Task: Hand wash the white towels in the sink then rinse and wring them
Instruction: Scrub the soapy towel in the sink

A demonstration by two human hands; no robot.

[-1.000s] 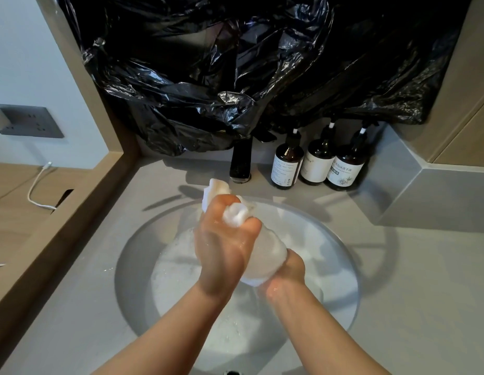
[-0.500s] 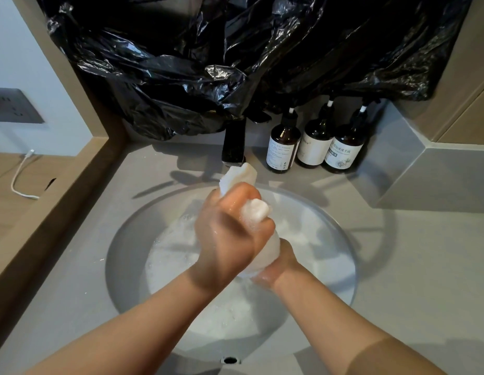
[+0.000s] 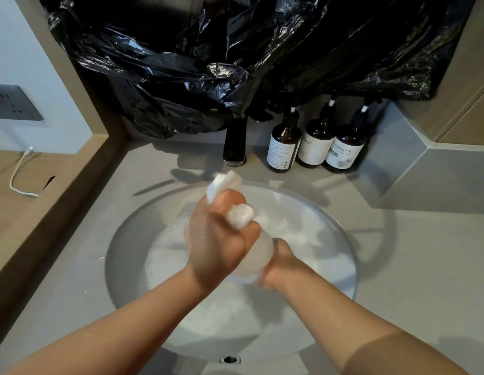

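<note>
A wet white towel (image 3: 255, 255) is bunched into a twisted roll above the round sink (image 3: 121, 255). My left hand (image 3: 221, 236) grips its upper part, and folds of cloth stick out above and between the fingers. My right hand (image 3: 282, 263) grips the lower end from underneath, partly hidden by the towel. Both hands are held over foamy white water (image 3: 167, 253) that fills the basin. More white cloth (image 3: 303, 231) lies in the water behind the hands.
A dark tap (image 3: 235, 142) stands at the back of the sink, with three brown pump bottles (image 3: 314, 147) to its right. A black plastic sheet (image 3: 208, 63) hangs over the wall above. A wooden ledge (image 3: 45, 201) with a white cable (image 3: 18, 180) runs along the left.
The camera view has shifted a little. Both hands keep their grip on the towel over the basin, and the left hand has turned slightly around it.
</note>
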